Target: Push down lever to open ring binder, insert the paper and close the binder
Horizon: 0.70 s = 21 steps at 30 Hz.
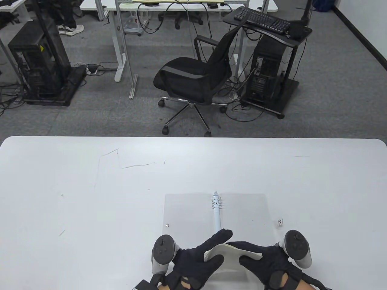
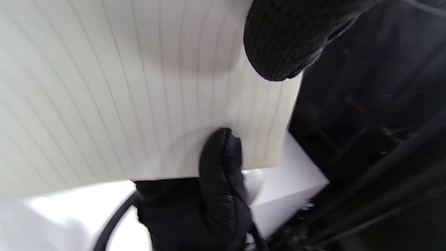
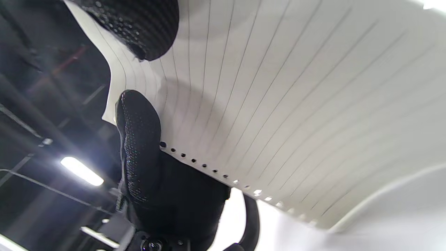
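Observation:
A clear ring binder (image 1: 242, 211) lies open flat near the table's front edge, its white ring spine (image 1: 217, 211) running down the middle. Both gloved hands hold one lined sheet of paper (image 1: 225, 252) just above the binder's near end. My left hand (image 1: 208, 253) grips the sheet's left side, fingers over the top and thumb beneath. My right hand (image 1: 257, 256) pinches the right side. In the left wrist view the lined paper (image 2: 122, 87) fills the frame. In the right wrist view the paper (image 3: 296, 104) shows its punched-hole edge, with a thumb (image 3: 139, 139) against it.
The white table (image 1: 90, 196) stretches left and behind the binder. A small metal snap (image 1: 280, 222) sits at the binder's right edge. Beyond the table stand a black office chair (image 1: 196, 75) and computer towers on the grey carpet.

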Each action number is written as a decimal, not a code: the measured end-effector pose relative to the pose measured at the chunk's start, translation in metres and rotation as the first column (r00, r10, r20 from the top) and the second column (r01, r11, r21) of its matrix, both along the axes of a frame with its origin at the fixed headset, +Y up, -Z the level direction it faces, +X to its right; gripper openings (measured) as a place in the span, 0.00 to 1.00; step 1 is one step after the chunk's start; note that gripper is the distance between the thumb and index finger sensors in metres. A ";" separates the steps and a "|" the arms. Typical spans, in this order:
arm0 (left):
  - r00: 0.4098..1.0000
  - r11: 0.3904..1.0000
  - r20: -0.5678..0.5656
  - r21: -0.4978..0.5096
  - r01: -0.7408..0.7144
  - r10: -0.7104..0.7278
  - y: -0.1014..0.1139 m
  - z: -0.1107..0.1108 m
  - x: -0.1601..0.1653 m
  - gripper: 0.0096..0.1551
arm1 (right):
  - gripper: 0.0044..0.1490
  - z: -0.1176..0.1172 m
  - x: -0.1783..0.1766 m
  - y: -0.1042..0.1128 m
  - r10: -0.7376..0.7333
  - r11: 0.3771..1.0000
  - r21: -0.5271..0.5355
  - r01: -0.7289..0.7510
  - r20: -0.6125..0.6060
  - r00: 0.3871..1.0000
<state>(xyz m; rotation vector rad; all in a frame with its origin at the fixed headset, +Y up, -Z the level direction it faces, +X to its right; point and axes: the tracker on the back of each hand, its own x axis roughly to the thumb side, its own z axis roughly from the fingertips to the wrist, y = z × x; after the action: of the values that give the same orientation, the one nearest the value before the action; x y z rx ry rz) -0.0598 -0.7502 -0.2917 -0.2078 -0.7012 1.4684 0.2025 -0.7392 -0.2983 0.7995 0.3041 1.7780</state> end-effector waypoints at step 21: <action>0.998 0.995 0.033 -0.088 -0.047 0.050 -0.013 -0.006 0.003 0.26 | 0.32 -0.003 -0.005 -0.015 -0.048 0.993 -0.110 0.048 0.000 0.999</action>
<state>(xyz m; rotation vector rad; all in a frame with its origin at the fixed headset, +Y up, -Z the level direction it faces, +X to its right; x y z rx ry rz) -0.0572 -0.7637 -0.2973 -0.2857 -0.6755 1.5465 0.1975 -0.7545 -0.3009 0.7246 0.3783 1.7001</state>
